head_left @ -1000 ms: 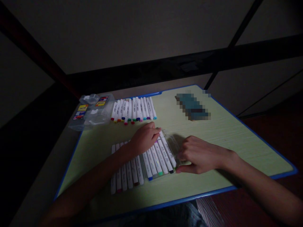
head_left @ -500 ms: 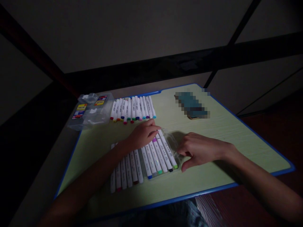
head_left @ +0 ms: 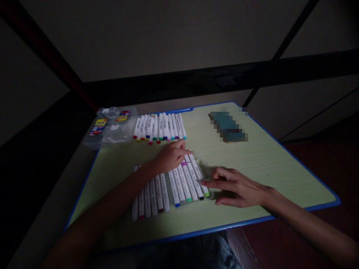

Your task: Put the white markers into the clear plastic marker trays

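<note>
White markers [head_left: 183,183] with coloured ends lie side by side in a clear plastic case [head_left: 206,170]. At the far end of this row is my left hand [head_left: 169,157], closed at the case's edge, index finger stretched along the top of the markers. My left forearm crosses a second row of white markers [head_left: 153,196] and hides part of it. My right hand [head_left: 235,185] is open beside the case. Its index fingertip touches the rightmost marker, with a light green end, and the thumb is held apart below.
More white markers [head_left: 159,127] with coloured tips lie in a row at the table's back. Left of them, clear plastic boxes [head_left: 112,130] with printed labels overlap the edge. A pixelated blue-green flat object [head_left: 228,125] lies at back right. The pale green table [head_left: 269,168] has blue edging.
My right hand has unfolded its index finger onto the rightmost marker; earlier its fingers were curled beside the case. That marker's light green end has come into view. My left hand has barely moved.
</note>
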`<state>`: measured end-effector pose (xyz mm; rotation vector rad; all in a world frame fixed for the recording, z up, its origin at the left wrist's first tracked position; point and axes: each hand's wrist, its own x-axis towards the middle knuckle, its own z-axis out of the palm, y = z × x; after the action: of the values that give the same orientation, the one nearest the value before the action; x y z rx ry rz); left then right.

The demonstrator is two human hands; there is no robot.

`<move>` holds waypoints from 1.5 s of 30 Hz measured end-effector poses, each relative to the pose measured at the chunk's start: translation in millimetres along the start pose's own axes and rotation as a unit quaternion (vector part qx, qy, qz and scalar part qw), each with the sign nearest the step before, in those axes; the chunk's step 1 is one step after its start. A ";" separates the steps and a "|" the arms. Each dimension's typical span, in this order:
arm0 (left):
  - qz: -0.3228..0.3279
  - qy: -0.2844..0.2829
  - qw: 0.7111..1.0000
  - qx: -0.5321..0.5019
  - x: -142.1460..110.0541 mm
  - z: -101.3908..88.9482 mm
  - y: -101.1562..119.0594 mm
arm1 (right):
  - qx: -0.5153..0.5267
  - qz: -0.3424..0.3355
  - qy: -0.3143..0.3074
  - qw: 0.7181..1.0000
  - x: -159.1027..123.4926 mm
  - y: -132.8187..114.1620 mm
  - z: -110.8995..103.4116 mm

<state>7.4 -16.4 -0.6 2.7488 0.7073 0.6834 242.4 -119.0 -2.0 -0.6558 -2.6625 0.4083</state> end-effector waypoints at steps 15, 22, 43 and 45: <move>-0.013 -0.031 0.999 -0.017 0.2 -0.5 2.1 | 0.009 -0.001 -0.017 1.000 2.6 2.1 -0.4; -0.020 -0.028 0.998 -0.046 0.4 0.1 0.9 | -0.005 -0.008 -0.012 1.000 2.7 2.2 1.7; -0.089 -0.021 0.990 -0.107 4.0 2.4 -4.3 | -0.091 -0.026 0.040 0.995 4.9 -1.7 6.0; -0.095 -0.028 0.988 -0.117 4.7 1.2 -4.2 | -0.097 -0.027 0.043 0.994 4.7 -1.8 6.3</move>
<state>10.0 -10.5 -1.2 2.4396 0.8083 0.6034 235.2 -119.3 -5.7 -0.6402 -2.6523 0.1051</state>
